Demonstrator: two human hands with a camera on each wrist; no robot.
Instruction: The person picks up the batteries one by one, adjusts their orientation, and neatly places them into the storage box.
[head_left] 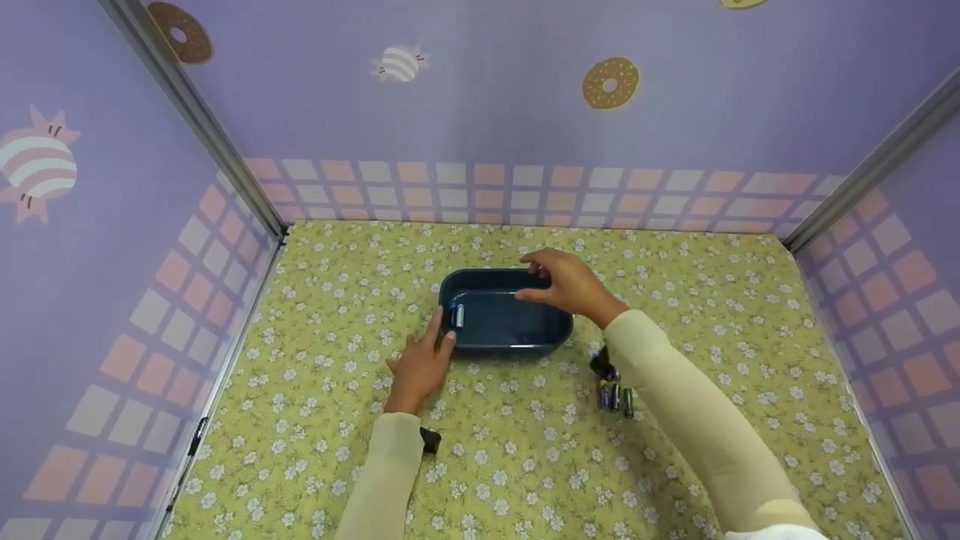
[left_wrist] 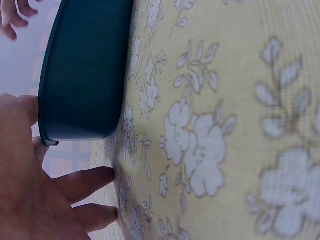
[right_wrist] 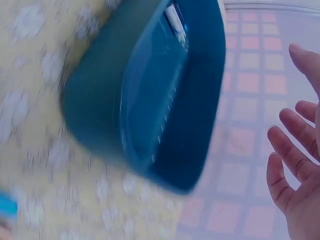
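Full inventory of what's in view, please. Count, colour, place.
Tub: one, dark teal, on the cloth
Battery in tub: at least one, silver and blue, left end
Loose batteries: at least three, mixed dark colours, right of tub, nearer the person
Blurred object: one, bright blue, right wrist view's edge
Cloth: one, yellow-green with white flowers, under everything
Walls: three, printed purple, left, back, right
Posts: two, grey, back corners
Sleeves: two, cream, on both arms
Left grip: one, bare, touching tub's left end
Right grip: one, bare, above tub's right end

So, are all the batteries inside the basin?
No; in the head view, several batteries lie on the flower-print cloth, outside the dark teal basin to its right.
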